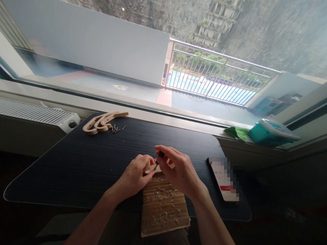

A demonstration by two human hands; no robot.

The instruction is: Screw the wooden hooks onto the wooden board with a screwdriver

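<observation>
In my right hand (178, 166) is a small screwdriver (160, 154) with a black handle, its metal shaft slanting down to a pale wooden piece (150, 170). My left hand (136, 172) grips that wooden piece from the left, thumb along its near side. The piece lies over the far end of a cardboard sheet (163, 211) dotted with many small holes. This sheet reaches past the table's near edge. Whether a screw sits under the tip is too small to tell. Several curved wooden hooks (102, 124) lie at the far left, beside several loose screws (115, 128).
The dark table (76, 163) has rounded corners and stands against a window sill. A phone (223, 180) showing a timer lies on the right. On the sill are a teal box (270, 131) and a green cloth (237, 132). A white radiator (38, 112) is at the left.
</observation>
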